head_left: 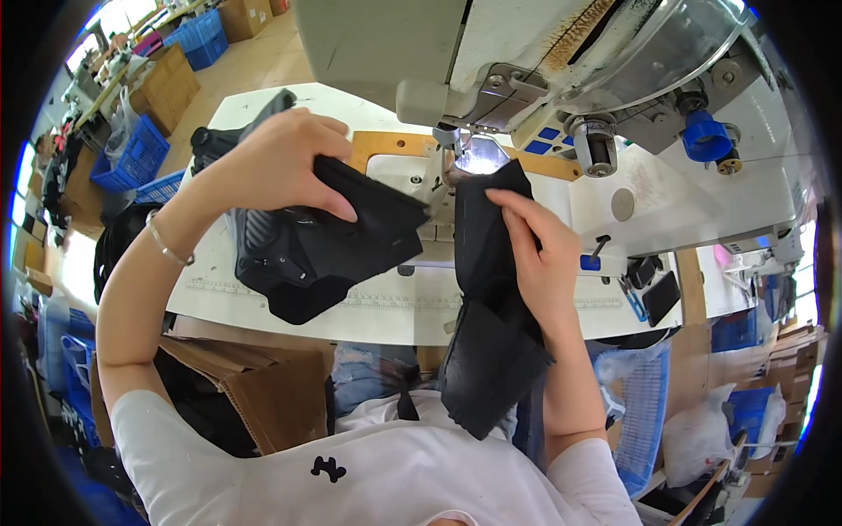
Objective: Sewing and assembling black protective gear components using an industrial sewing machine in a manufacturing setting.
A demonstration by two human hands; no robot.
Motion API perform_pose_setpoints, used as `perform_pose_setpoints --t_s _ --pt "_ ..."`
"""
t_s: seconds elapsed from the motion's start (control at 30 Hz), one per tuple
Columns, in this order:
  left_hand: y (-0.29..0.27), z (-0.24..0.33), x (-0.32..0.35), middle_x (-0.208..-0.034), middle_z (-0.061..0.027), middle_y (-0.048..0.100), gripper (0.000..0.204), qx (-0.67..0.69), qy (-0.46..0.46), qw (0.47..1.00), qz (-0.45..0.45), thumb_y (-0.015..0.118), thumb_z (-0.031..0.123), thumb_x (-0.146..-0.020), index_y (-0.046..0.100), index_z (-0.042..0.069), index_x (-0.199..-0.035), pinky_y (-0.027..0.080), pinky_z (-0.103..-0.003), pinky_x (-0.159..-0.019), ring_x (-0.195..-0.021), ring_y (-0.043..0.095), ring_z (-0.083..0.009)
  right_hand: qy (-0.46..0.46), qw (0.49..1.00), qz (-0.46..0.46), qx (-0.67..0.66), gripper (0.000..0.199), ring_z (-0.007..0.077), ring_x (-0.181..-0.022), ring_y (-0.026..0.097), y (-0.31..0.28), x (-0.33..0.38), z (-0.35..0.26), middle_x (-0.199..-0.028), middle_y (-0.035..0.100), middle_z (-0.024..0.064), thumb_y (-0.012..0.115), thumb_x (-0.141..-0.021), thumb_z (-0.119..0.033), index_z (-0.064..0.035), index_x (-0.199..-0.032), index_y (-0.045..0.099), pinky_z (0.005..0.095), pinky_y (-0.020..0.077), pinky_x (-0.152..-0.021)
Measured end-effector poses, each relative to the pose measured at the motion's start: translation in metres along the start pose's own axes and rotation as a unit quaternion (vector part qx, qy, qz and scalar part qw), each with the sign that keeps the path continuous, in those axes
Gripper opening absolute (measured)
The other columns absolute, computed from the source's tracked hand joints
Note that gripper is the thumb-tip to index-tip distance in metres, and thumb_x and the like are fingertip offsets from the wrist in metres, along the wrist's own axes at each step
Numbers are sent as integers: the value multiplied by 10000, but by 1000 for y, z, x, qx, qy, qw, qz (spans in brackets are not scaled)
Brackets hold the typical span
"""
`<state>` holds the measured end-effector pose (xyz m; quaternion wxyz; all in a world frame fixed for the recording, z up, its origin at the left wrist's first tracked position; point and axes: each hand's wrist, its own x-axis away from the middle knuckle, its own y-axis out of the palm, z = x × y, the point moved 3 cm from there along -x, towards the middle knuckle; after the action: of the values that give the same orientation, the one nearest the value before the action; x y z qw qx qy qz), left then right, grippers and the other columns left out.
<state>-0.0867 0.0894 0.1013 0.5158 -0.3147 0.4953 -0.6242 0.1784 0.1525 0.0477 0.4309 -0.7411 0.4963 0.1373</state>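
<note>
My left hand [294,162] grips a stiff black fabric piece [373,223], thumb on top and fingers curled over its far edge. Below and left of it lies more black fabric [267,254] with a ribbed part; I cannot tell whether it joins the piece in hand. My right hand [539,250] pinches another black fabric piece [484,223], its upper end close to the sewing machine's needle area [452,162]. This piece hangs over the table's front edge, its lower flap [491,368] above my lap. A gap separates the two held pieces.
The sewing machine head [526,61] overhangs the far side of the white table [412,329]. Blue-handled snips [633,300] and a small black object [662,298] lie at the right. A cardboard box [272,386] and a blue basket [645,412] stand below the front edge.
</note>
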Motion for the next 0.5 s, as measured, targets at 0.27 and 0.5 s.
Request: perform_pose_setpoints --t_s 0.27,0.5 --pt "-27 -9 16 -645 -14 597 253 284 -198 932 106 795 185 -716 632 -8 -700 416 -231 -557 -622 541 -46 9 997 39 60 188 237 -696 643 3 -9 -3 -865 675 98 612 -864 -70 -88 -1042 671 298 492 -612" --pt "-17 -9 21 -739 -22 665 217 436 -280 845 130 745 158 -775 692 -31 -869 487 -199 -587 -620 589 -48 32 997 55 40 199 235 -701 647 10 -14 2 -858 676 105 621 -863 -79 -92 -1054 674 291 487 -612"
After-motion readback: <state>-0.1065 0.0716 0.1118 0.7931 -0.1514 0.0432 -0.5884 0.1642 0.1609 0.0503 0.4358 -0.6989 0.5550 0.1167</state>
